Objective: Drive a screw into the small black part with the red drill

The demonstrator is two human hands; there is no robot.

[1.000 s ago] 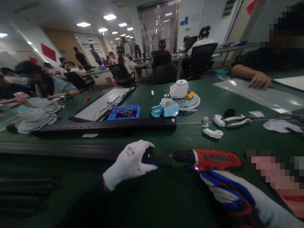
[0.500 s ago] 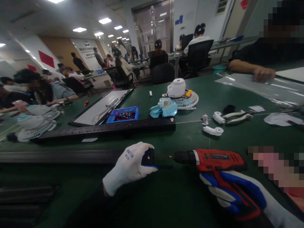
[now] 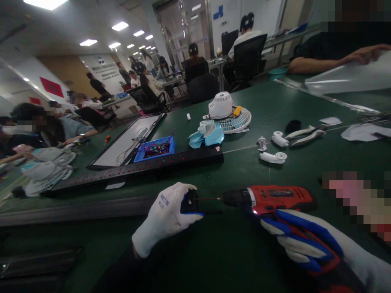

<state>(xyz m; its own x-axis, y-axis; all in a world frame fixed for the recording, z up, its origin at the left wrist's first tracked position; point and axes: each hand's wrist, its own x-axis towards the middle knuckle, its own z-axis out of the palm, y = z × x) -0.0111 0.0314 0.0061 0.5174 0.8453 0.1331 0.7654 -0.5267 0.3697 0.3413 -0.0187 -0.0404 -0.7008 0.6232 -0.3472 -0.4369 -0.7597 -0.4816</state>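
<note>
My left hand (image 3: 171,209), in a white glove with blue fingertips, is wrapped round the right end of a long black bar (image 3: 91,208) lying on the green table. My right hand (image 3: 305,240), gloved in white and blue, grips the handle of a red and black power drill (image 3: 279,198). The drill points left, and its long thin bit (image 3: 209,198) reaches the end face of the bar between my left thumb and fingers. A small light glows under the chuck. Whether the bit sits in a screw is too small to tell.
Behind the bar lies a black strip with red dots (image 3: 152,162), beside a blue basket of wires (image 3: 172,150). Fan parts (image 3: 220,106), white pieces (image 3: 273,157) and pliers (image 3: 307,136) are farther back. Black bars (image 3: 36,262) lie front left. A person's hand (image 3: 366,55) holds clear film.
The view has tilted and shifted slightly. A light now shows under the drill's chuck. The person at the back right has lifted the clear film. Both my hands keep their grips.
</note>
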